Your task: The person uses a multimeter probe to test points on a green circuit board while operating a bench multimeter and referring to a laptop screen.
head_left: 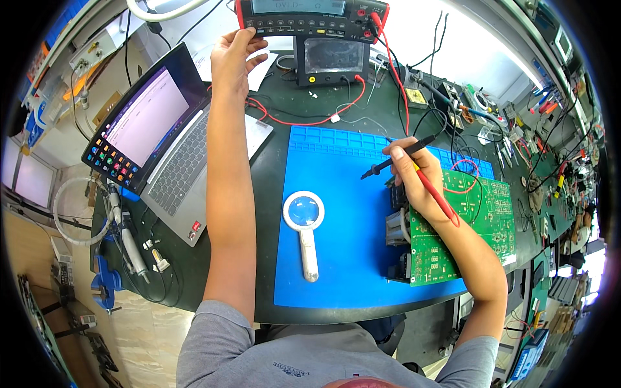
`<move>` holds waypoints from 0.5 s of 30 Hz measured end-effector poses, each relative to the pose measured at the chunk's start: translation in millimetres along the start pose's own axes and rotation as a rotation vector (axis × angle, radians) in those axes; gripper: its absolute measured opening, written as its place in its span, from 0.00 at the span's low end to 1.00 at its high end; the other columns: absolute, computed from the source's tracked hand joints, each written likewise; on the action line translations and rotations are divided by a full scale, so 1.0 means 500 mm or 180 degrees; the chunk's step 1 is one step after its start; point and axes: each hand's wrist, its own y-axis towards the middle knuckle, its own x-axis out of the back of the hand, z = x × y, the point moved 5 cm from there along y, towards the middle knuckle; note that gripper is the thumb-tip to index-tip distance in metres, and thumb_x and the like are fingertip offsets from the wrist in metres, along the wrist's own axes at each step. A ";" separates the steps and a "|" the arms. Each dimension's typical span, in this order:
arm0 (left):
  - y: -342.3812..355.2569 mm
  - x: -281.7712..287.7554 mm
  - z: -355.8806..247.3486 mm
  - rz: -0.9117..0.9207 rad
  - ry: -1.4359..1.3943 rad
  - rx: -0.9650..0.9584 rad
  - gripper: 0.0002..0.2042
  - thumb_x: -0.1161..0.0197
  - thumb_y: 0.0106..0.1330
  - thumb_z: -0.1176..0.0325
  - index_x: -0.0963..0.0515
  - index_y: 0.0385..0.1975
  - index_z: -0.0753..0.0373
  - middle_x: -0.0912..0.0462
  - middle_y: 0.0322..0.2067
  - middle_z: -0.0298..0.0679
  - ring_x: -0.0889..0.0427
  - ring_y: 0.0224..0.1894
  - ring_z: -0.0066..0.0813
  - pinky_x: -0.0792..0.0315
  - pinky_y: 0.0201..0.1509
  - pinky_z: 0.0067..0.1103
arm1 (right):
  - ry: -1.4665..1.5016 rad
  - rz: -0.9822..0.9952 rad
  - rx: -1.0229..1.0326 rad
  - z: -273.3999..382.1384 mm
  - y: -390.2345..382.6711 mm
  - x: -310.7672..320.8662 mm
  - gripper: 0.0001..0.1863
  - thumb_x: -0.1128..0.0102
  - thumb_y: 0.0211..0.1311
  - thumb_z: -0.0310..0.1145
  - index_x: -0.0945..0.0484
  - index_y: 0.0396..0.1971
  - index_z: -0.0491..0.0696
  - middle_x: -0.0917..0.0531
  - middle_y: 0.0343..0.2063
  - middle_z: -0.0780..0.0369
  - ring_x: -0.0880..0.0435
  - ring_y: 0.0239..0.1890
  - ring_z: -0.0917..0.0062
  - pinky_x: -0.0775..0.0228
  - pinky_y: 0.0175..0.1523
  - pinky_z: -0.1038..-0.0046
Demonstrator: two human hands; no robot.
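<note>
My left hand (233,59) reaches up to the bench multimeter (294,24), a fingertip touching the buttons at the left end of its front panel. Its other fingers are loosely bent and apart, holding nothing. My right hand (414,169) grips two test probes together. The black probe (378,170) points left over the blue mat (349,252), while the red probe (438,195) runs down across my wrist. Under that hand lies a large green circuit board (462,216), with bulky components along its left edge. Neither probe's tip appears to touch the board; the red tip is hidden.
A white magnifying glass (309,252) rests on the mat between my arms. An open laptop (184,155) stands at left. Below the multimeter sits a dark instrument with a screen (333,57). Red and black leads cross the bench, and tools clutter the far right.
</note>
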 end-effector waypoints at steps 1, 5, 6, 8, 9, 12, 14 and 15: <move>-0.001 0.000 -0.001 -0.0004 -0.0003 -0.0005 0.18 0.33 0.65 0.65 0.31 0.47 0.68 0.20 0.41 0.45 0.16 0.44 0.34 0.20 0.42 0.26 | 0.0001 -0.0002 0.0002 -0.001 0.000 0.000 0.14 0.44 0.74 0.39 0.19 0.41 0.42 0.21 0.25 0.65 0.25 0.28 0.85 0.34 0.33 0.80; 0.003 0.005 0.004 0.0050 -0.0073 0.0019 0.18 0.33 0.65 0.65 0.31 0.47 0.68 0.19 0.40 0.45 0.16 0.43 0.33 0.19 0.42 0.26 | -0.0001 0.0009 0.0011 0.001 -0.001 -0.001 0.14 0.45 0.74 0.39 0.19 0.41 0.42 0.21 0.25 0.66 0.25 0.28 0.85 0.34 0.32 0.80; 0.003 0.006 0.004 0.0051 -0.0063 0.0010 0.18 0.33 0.65 0.65 0.31 0.47 0.68 0.19 0.40 0.46 0.16 0.43 0.33 0.19 0.42 0.26 | -0.0012 0.0013 0.0018 0.003 0.000 -0.001 0.14 0.45 0.74 0.39 0.19 0.41 0.42 0.21 0.25 0.66 0.25 0.28 0.85 0.34 0.32 0.80; 0.002 0.004 0.002 0.0043 -0.0029 -0.0005 0.18 0.33 0.65 0.65 0.31 0.47 0.68 0.19 0.40 0.46 0.16 0.43 0.33 0.19 0.42 0.26 | -0.0016 0.0015 0.0011 0.002 -0.001 -0.001 0.14 0.45 0.74 0.39 0.19 0.41 0.42 0.21 0.25 0.66 0.25 0.28 0.85 0.34 0.32 0.80; 0.002 0.003 0.000 0.0031 -0.0002 -0.0016 0.19 0.33 0.65 0.65 0.31 0.47 0.68 0.19 0.40 0.46 0.16 0.43 0.33 0.19 0.42 0.26 | -0.0006 0.0016 0.0004 0.000 0.000 0.000 0.14 0.45 0.74 0.39 0.19 0.41 0.42 0.21 0.25 0.66 0.25 0.28 0.85 0.34 0.32 0.80; 0.001 0.001 0.005 -0.0029 0.0023 -0.0023 0.19 0.34 0.65 0.64 0.32 0.48 0.69 0.19 0.40 0.46 0.16 0.42 0.33 0.19 0.42 0.26 | 0.0019 0.0016 -0.0022 0.001 -0.002 -0.001 0.14 0.45 0.74 0.39 0.19 0.41 0.42 0.21 0.25 0.66 0.25 0.28 0.85 0.35 0.32 0.80; 0.001 0.000 0.006 -0.0051 0.0032 -0.0028 0.20 0.34 0.65 0.64 0.32 0.48 0.70 0.19 0.40 0.46 0.16 0.43 0.33 0.19 0.42 0.26 | 0.0018 0.0012 -0.0027 0.003 -0.001 -0.001 0.14 0.45 0.74 0.39 0.19 0.41 0.42 0.21 0.25 0.66 0.25 0.28 0.85 0.35 0.31 0.80; 0.001 0.000 0.005 -0.0051 0.0041 -0.0025 0.20 0.34 0.65 0.64 0.32 0.49 0.71 0.19 0.40 0.47 0.16 0.43 0.34 0.19 0.42 0.26 | 0.0007 0.0010 -0.0032 0.002 -0.001 -0.001 0.14 0.44 0.74 0.39 0.19 0.41 0.42 0.21 0.25 0.66 0.25 0.28 0.85 0.35 0.31 0.80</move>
